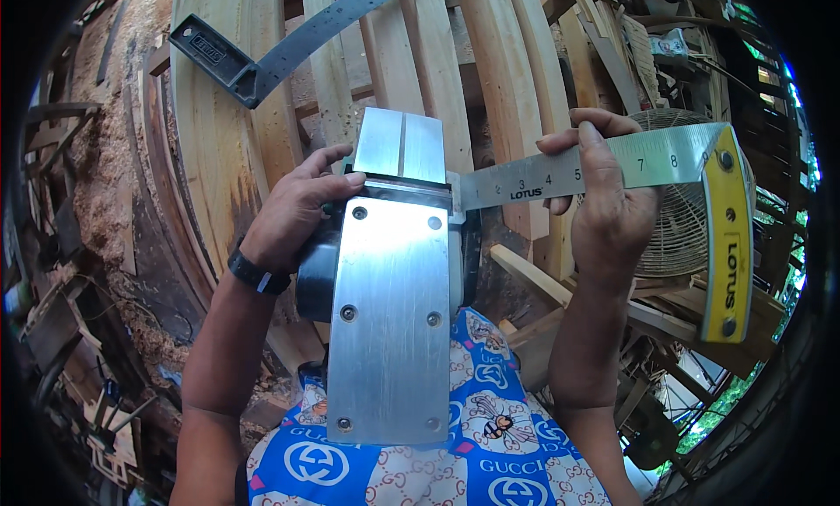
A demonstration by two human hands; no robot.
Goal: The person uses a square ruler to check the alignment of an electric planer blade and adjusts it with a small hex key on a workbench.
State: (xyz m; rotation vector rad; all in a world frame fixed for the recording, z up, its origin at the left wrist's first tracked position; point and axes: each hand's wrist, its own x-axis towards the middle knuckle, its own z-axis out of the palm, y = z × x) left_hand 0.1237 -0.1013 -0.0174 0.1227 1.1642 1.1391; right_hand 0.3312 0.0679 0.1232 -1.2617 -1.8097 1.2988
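timber planks fill the background, another try square lying on them. electric planer sits upside down on the person's lap, metal sole facing up. left hand grips the planer's side, fingers curled over its front edge. right hand pinches the steel blade of a yellow-handled try square, whose tip seems to touch the sole near the cutter slot.

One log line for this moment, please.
left hand: grips upturned planer | right hand: holds square blade against planer sole
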